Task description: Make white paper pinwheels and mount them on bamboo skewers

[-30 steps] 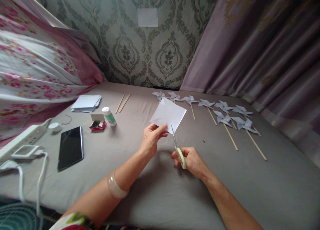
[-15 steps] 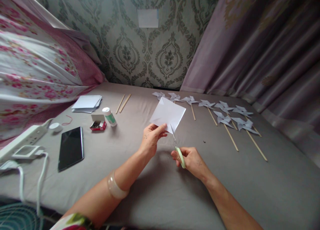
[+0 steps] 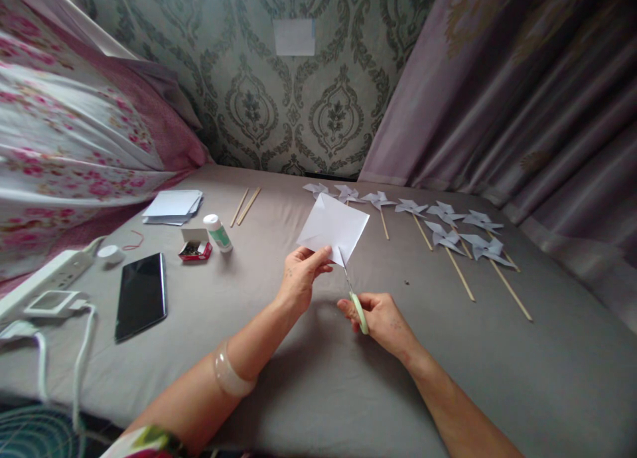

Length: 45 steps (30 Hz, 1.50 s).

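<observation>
A white square of paper (image 3: 334, 226) is pinched at its lower left edge by my left hand (image 3: 304, 272), thumb on top. My right hand (image 3: 375, 317) is closed around the pale green handle of a pair of scissors (image 3: 359, 312). The scissor blades meet the paper near its lowest corner, just right of my left thumb. Both hands are above the grey cloth (image 3: 318, 391). Several white paper pinwheels (image 3: 445, 235) on wooden sticks lie to the right, beyond my right hand.
At the left are a stack of paper (image 3: 172, 206), loose wooden sticks (image 3: 248, 206), a small red box (image 3: 195, 249) of tiny metal pieces, a white and green bottle (image 3: 217, 233), a phone (image 3: 141, 297) and a power strip (image 3: 47, 282). A tiny metal piece (image 3: 407, 283) lies right of the scissors.
Hands, paper and scissors stay almost in place. My right thumb and the scissor handle have shifted very slightly to the left.
</observation>
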Each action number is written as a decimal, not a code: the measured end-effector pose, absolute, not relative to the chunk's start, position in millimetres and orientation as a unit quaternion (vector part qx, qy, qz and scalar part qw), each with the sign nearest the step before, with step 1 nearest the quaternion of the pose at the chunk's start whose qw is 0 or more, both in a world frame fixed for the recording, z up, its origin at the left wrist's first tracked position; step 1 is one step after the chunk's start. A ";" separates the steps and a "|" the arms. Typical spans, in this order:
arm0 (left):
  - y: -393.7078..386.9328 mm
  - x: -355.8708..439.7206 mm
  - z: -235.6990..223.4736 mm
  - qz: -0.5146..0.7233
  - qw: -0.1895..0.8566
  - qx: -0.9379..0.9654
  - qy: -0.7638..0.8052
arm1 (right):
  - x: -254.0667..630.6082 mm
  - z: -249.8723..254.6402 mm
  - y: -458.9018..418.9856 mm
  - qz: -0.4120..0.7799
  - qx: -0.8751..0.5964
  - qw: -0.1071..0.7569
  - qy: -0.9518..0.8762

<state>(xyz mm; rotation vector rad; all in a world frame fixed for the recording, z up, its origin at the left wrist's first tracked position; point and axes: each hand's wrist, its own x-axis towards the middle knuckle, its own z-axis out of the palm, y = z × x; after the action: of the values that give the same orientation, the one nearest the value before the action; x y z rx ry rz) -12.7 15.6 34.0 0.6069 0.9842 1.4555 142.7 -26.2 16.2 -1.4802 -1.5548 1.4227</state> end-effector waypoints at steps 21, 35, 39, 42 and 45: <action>11.9 -7.8 29.1 0.602 0.612 0.309 0.410 | 140.9 20.2 -26.8 0.533 -0.557 0.298 -0.563; 11.9 -7.3 31.3 0.603 0.615 0.292 0.417 | 140.7 15.7 -26.0 0.513 -0.562 0.303 -0.574; 12.1 -7.0 31.6 0.599 0.620 0.287 0.418 | 140.9 15.9 -25.9 0.508 -0.564 0.303 -0.577; 12.8 -6.9 31.5 0.595 0.623 0.284 0.420 | 141.4 16.1 -25.8 0.506 -0.566 0.299 -0.578; 13.5 -7.2 30.8 0.592 0.625 0.285 0.421 | 141.7 15.9 -25.4 0.504 -0.570 0.295 -0.578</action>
<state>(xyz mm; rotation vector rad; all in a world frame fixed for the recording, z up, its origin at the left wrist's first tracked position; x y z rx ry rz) -7.2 13.5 30.8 0.6532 0.9669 1.3582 141.7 -25.4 15.9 -1.5180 -1.5383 1.3399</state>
